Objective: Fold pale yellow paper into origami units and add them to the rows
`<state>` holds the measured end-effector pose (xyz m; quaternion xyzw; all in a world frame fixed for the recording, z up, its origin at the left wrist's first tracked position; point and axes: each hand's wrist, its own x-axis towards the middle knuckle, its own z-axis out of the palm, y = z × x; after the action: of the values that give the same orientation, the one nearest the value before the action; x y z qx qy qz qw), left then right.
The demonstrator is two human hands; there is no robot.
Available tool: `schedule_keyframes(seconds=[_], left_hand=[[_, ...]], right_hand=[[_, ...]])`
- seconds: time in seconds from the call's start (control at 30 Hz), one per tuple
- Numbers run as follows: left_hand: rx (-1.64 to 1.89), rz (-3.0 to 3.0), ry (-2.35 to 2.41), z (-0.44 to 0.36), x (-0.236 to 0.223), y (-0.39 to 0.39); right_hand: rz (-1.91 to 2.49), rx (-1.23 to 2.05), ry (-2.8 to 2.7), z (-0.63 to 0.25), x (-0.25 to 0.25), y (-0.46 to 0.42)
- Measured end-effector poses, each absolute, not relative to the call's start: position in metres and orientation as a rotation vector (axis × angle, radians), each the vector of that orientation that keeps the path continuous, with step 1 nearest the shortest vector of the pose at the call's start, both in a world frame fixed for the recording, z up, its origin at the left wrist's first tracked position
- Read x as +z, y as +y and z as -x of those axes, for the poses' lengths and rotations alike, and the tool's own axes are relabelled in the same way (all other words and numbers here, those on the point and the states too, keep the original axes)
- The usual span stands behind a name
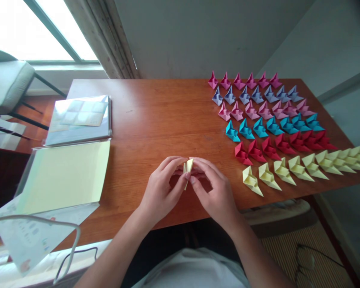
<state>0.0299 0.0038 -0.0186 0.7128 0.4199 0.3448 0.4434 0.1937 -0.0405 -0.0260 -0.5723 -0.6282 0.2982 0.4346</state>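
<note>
A small folded piece of pale yellow paper (pixel 188 165) is pinched between both my hands above the front part of the wooden table. My left hand (pixel 165 186) grips it from the left with thumb and fingers. From the right, my right hand (pixel 213 188) holds it the same way, the two thumbs almost touching. Part of the paper hides behind my fingers. Right of my hands lies a row of yellow folded paper boats (pixel 283 172), the nearest one (pixel 251 182) a short way from my right hand.
Rows of folded paper boats in red (pixel 270 148), turquoise (pixel 260 127), pink (pixel 252 110), lilac (pixel 245 96) and magenta (pixel 238 81) fill the table's right side. At left lie a stack of yellow paper (pixel 69 176), a clear packet (pixel 78 120), a printed sheet (pixel 36 232) and a cable (pixel 60 220).
</note>
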Motion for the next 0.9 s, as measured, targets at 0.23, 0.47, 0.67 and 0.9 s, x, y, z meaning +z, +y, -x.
schedule_keyframes(seconds=[0.23, 0.47, 0.67, 0.9], left_hand=[[0.849, -1.781, 1.048, -0.0305, -0.0187, 0.0040], [0.834, -1.785, 1.050, -0.0311, -0.0185, 0.0047], [0.843, -1.792, 1.048, -0.0311, -0.0188, 0.0049], [0.839, -1.775, 1.036, -0.0304, -0.0196, 0.0043]], right_hand=[[1.417, 0.747, -1.563, -0.1950, -0.0255, -0.0392], [1.414, 0.768, -1.560, -0.1956, -0.0236, -0.0397], [1.412, 0.772, -1.552, -0.1953, -0.0244, -0.0405], [1.422, 0.754, -1.569, -0.1957, -0.0243, -0.0395]])
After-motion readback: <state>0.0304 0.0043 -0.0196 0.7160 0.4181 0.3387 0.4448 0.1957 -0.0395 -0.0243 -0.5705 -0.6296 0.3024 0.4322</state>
